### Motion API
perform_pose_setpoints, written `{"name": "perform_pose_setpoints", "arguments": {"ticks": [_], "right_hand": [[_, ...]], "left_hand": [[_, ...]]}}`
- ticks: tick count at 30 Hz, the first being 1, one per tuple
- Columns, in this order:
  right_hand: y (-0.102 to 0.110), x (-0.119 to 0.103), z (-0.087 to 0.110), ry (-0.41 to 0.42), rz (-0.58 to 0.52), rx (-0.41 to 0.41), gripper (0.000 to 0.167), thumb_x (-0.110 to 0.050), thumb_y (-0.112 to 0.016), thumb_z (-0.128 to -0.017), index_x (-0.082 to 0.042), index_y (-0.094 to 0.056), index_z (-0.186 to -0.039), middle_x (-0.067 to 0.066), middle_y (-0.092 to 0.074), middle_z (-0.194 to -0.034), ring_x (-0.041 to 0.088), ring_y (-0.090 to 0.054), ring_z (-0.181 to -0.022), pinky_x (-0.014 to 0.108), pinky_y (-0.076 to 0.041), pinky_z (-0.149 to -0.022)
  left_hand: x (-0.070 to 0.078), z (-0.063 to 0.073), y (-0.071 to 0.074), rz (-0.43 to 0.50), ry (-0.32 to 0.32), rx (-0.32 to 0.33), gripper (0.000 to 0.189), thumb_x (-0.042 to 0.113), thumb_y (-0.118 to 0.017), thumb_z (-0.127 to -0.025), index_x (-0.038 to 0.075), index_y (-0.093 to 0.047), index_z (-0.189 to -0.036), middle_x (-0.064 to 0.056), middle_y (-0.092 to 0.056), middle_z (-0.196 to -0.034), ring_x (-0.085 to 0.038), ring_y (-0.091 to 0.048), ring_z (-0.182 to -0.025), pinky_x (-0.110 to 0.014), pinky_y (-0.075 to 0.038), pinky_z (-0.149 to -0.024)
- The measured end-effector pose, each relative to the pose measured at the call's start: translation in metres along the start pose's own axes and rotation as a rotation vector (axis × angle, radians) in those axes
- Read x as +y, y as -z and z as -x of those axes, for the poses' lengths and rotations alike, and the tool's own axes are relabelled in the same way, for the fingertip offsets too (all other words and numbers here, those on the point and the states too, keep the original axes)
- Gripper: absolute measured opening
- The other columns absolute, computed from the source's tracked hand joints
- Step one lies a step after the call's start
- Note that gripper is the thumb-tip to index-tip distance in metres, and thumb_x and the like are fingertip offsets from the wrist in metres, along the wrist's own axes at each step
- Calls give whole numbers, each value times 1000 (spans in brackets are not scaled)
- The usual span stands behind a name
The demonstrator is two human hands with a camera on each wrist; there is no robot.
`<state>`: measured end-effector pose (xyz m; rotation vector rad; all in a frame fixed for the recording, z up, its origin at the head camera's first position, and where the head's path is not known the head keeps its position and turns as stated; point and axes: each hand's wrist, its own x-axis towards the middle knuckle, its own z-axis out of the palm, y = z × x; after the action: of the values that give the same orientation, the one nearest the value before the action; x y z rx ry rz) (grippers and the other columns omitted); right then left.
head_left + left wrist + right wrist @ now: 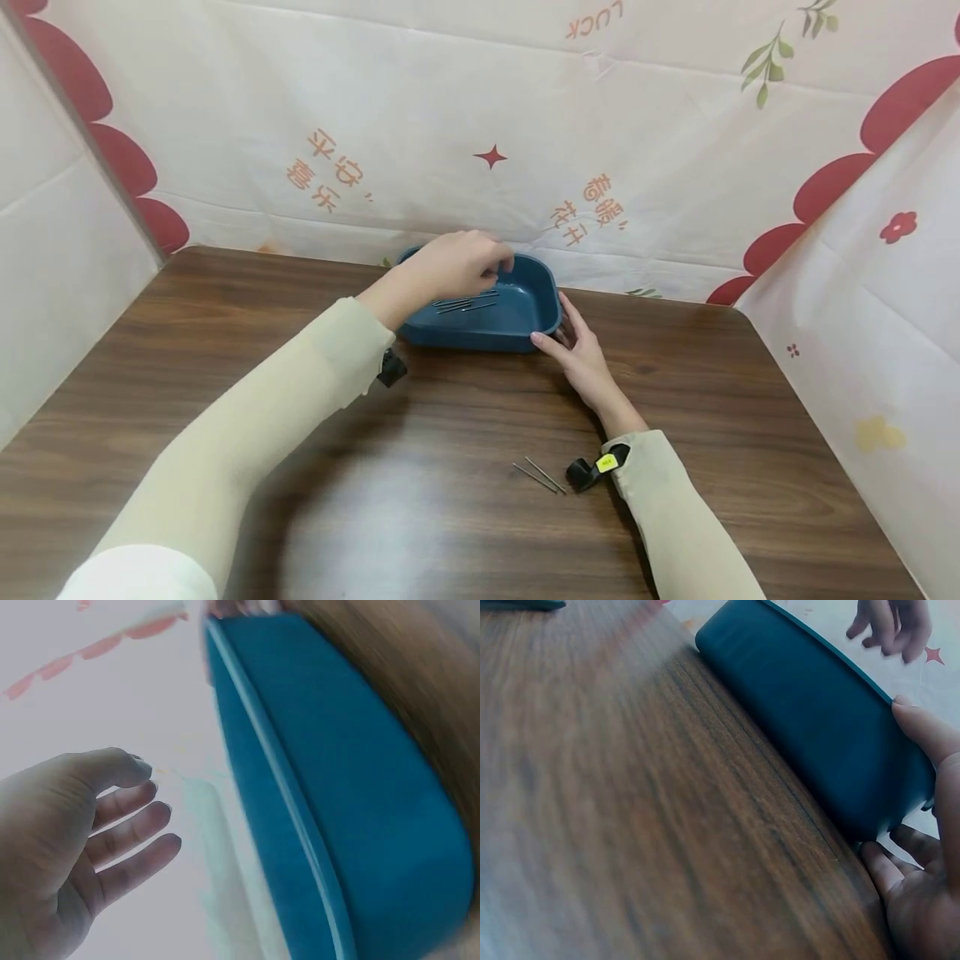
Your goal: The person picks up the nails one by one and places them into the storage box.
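Observation:
A blue rectangular box [480,340] stands at the back of the table, with several thin metal rods [467,303] lying inside it. Over the box hangs my left hand [461,262], its fingers loosely bent; the left wrist view shows nothing between thumb and fingers of that hand [52,840]. At the right front corner, my right hand [581,350] holds the box, thumb on the rim and fingers against the outer side near the bottom, as the right wrist view confirms for the hand [930,900].
Two more thin metal rods [535,477] lie on the wooden table [465,417], left of the right wrist's black strap camera [592,472]. A printed white cloth [420,100] hangs right behind the box and along both sides.

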<state>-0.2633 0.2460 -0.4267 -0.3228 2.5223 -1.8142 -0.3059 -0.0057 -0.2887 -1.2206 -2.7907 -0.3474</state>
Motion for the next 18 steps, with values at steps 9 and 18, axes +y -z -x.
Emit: {"name": "perform_pose_setpoints", "arguments": {"ticks": [9,18], "right_hand": [[6,-1,-1,18,-16,-26,83,-22,-64,-99,-25,-13,-164,5,-26,-168,25,-26,-155,48,-23,-126],[3,1,0,12,-23,-19,82,-24,-65,-99,-27,-14,-163,8,-29,-166,25,-29,-154,48,-26,-125]], "left_hand": [[42,38,-8,66,-85,105,18,14,-63,-98,14,-71,-113,-2,-70,-108,-14,-67,-90,-28,-56,-81],[71,58,-27,72,-175,9,13,16,-66,-96,16,-71,-108,3,-69,-103,-9,-66,-91,-29,-55,-83]]}}
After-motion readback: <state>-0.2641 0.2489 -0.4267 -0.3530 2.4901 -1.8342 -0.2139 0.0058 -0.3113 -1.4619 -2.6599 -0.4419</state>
